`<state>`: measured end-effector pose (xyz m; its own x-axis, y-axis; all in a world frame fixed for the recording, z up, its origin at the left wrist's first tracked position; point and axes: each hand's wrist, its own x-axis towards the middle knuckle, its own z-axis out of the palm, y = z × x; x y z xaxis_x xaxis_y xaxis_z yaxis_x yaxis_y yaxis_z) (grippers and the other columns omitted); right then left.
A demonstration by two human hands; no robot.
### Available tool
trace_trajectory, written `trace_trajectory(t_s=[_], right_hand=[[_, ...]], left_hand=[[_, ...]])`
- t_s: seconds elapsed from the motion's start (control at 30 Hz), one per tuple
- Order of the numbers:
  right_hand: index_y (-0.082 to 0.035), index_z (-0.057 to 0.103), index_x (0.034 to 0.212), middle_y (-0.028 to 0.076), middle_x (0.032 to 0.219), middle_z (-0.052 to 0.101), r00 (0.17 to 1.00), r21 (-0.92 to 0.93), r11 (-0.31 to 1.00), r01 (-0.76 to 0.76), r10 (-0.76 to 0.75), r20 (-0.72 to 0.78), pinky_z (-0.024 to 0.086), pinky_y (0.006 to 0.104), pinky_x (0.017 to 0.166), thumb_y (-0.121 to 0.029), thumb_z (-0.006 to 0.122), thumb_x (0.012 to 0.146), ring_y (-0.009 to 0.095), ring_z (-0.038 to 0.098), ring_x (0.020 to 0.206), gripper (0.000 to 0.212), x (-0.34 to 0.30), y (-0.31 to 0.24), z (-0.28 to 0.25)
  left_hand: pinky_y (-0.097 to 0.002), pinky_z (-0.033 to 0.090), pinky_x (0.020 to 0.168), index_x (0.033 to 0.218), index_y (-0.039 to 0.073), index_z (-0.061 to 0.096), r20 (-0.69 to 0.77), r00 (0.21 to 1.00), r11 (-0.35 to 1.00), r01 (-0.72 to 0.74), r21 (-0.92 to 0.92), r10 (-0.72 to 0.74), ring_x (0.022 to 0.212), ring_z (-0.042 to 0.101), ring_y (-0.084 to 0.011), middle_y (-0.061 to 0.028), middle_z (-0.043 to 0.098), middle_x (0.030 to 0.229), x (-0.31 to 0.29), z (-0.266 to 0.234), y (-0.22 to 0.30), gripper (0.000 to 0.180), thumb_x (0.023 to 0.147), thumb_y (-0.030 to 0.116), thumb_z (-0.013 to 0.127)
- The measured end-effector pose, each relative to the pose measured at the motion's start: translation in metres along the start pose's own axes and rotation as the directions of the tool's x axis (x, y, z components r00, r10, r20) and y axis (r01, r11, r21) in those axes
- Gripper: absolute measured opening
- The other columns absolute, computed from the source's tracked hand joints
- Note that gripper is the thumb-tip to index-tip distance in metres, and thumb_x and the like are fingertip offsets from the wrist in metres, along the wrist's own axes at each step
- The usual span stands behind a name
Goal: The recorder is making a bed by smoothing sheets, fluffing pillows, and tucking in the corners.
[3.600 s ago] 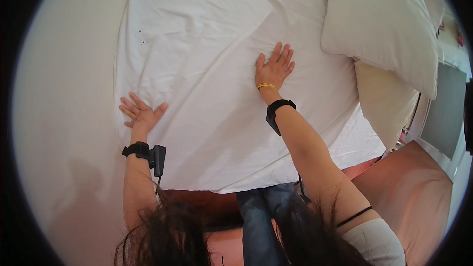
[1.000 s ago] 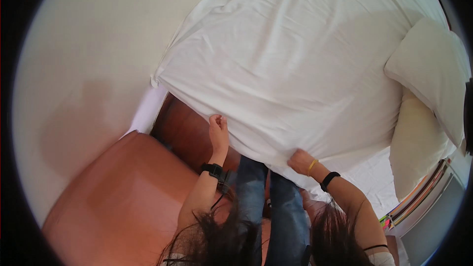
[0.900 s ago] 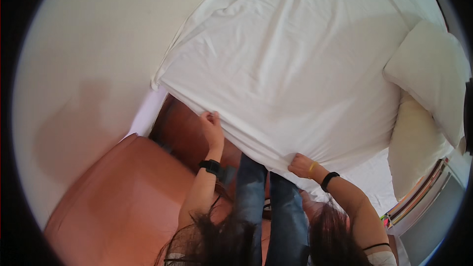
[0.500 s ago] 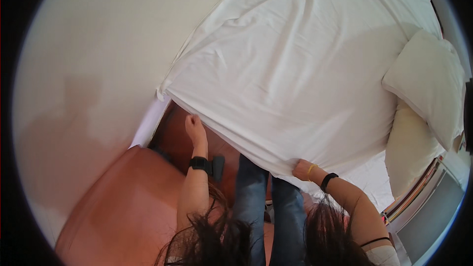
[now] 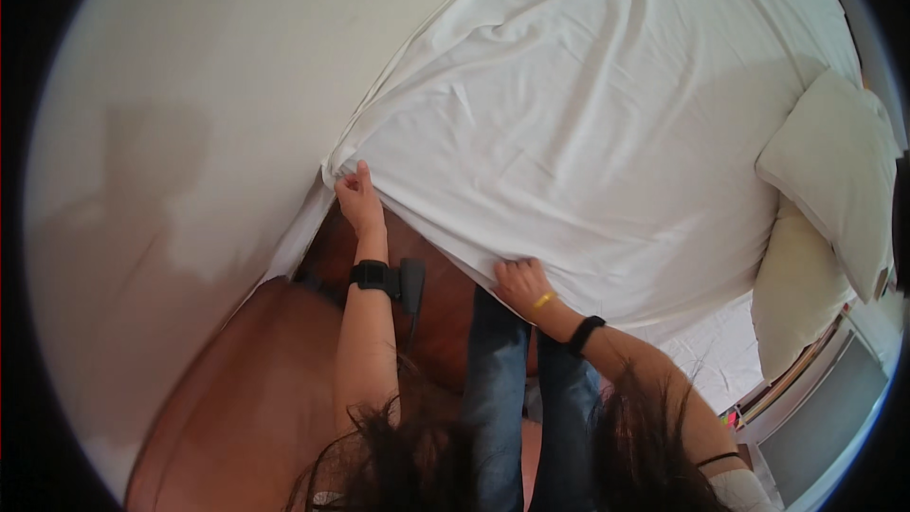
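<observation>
A wrinkled white bed sheet (image 5: 607, 152) covers the bed, its front edge slanting from the wall corner down toward my legs. My left hand (image 5: 359, 201) is at the sheet's far-left corner, beside the wall, fingers closed on the cloth and one digit raised. Farther right along the same edge, my right hand (image 5: 523, 286) has its fingers curled over the sheet; the fingertips are partly hidden. Each wrist wears a black band, and a dark grey device (image 5: 410, 285) sits beside the left one.
Two pale pillows (image 5: 832, 180) (image 5: 798, 289) lie at the bed's right end. Below them is a shelf with a grey panel (image 5: 823, 417). A cream wall (image 5: 218, 57) borders the left, above a large brown surface (image 5: 256, 389). My jeans (image 5: 497, 389) are close under the sheet edge.
My left hand has moved up to the sheet's corner by the wall. The right hand has shifted left and farther up along the sheet's edge. The view has shifted slightly.
</observation>
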<state>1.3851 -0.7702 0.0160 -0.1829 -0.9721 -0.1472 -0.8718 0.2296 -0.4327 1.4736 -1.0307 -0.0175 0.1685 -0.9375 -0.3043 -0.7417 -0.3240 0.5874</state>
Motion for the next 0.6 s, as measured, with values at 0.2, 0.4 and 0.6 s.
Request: trace_trajectory(t_s=[0.2, 0.4, 0.6], right_hand=[[-0.01, 0.049, 0.069, 0.005, 0.058, 0.054, 0.93, 0.091, 0.995, -0.051, 0.014, 0.368, 0.036, 0.0321, 0.06, -0.014, 0.045, 0.072, 0.019, 0.053, 0.061, 0.007, 0.059, -0.012, 0.014], [-0.013, 0.051, 0.063, 0.002, 0.056, 0.054, 0.89, 0.069, 0.975, 0.213, -0.223, 0.398, 0.037, 0.0289, 0.062, -0.015, 0.043, 0.073, 0.018, 0.054, 0.058, 0.013, 0.056, -0.034, 0.016], [-0.013, 0.052, 0.063, 0.001, 0.056, 0.054, 0.918, 0.097, 0.979, 0.177, -0.2, 0.343, 0.037, 0.0287, 0.063, -0.015, 0.044, 0.072, 0.016, 0.054, 0.059, 0.012, 0.054, -0.035, 0.022]], left_hand=[[-0.0322, 0.038, 0.069, 0.081, -0.002, 0.047, 0.241, 0.967, 0.99, 0.104, -0.095, -0.079, 0.074, 0.047, -0.0228, -0.012, 0.052, 0.081, 0.016, -0.002, -0.015, 0.026, 0.077, 0.024, 0.049], [-0.0259, 0.038, 0.062, 0.08, 0.002, 0.046, 0.292, 0.929, 0.894, 0.319, -0.314, -0.229, 0.069, 0.042, -0.0114, -0.0049, 0.045, 0.075, 0.028, -0.01, -0.039, 0.016, 0.075, 0.016, 0.044], [-0.0239, 0.037, 0.06, 0.08, 0.004, 0.046, 0.23, 0.944, 0.917, 0.294, -0.269, -0.235, 0.066, 0.042, -0.0116, -0.0018, 0.046, 0.073, 0.023, -0.016, -0.02, 0.024, 0.077, 0.027, 0.049]])
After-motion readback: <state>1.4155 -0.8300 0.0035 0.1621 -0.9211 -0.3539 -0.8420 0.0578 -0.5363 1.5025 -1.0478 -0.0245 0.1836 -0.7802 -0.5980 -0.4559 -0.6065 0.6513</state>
